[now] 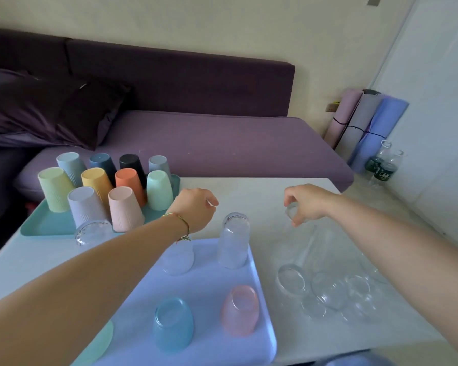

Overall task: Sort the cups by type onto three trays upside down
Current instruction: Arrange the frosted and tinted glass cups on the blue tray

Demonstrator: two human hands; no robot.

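My right hand (306, 202) pinches the base of a tall clear glass (302, 233), which stands upside down on the table's right side. Several more clear glasses (328, 289) stand upside down just in front of it. My left hand (196, 207) hovers with loosely curled fingers and nothing in it, just left of a frosted clear cup (234, 241). That cup is inverted on the lavender tray (209, 281), along with a blue cup (173, 324), a pink cup (239, 310) and a green one (98, 342) half hidden by my forearm. Several coloured plastic cups (124, 207) stand upside down on the teal tray (45, 225).
Another frosted cup (93, 232) stands inverted between the two trays. A purple sofa (209, 143) runs along the table's far edge. Rolled mats (368, 122) and water bottles (381, 165) are on the floor at the right. The white table (249, 191) ends just past my hands.
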